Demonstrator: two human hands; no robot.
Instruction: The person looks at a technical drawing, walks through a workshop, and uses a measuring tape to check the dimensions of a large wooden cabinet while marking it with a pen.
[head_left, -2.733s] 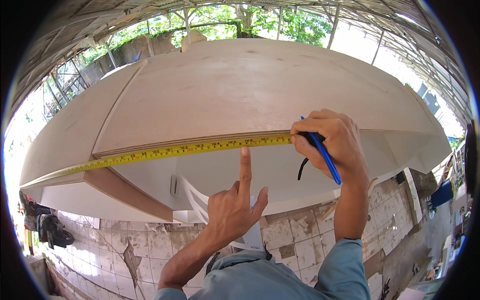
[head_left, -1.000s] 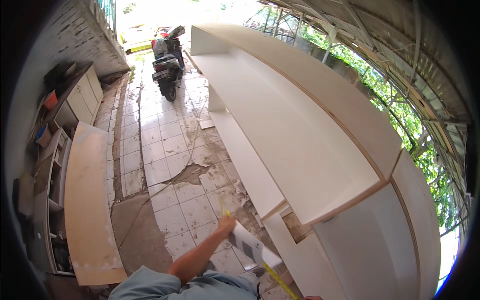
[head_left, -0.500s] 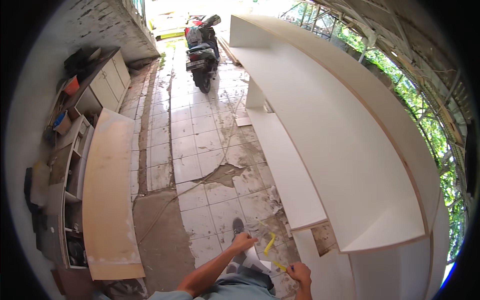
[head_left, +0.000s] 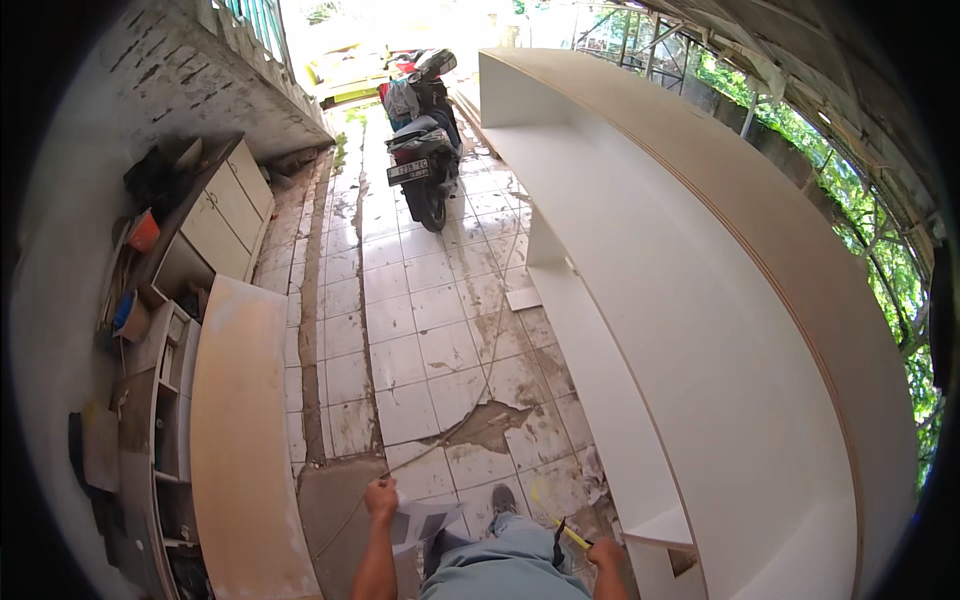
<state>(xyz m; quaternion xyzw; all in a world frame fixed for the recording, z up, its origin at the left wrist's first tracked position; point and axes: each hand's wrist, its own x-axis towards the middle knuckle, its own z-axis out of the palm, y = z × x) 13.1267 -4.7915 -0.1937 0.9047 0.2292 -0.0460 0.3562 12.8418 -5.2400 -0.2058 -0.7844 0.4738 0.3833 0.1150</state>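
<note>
Left hand (head_left: 380, 497): pinching a creased white paper sheet (head_left: 425, 520).
Right hand (head_left: 604, 553): closed around a yellow tape measure blade (head_left: 570, 534), beside the long white plywood cabinet (head_left: 700, 330).

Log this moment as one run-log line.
left hand: holds paper sheet | right hand: holds yellow tape measure | beside: long white cabinet | ahead: parked motorcycle

A motorcycle (head_left: 420, 150) stands on cracked floor tiles (head_left: 420, 350) — plywood board (head_left: 235, 440) nearby.
</note>
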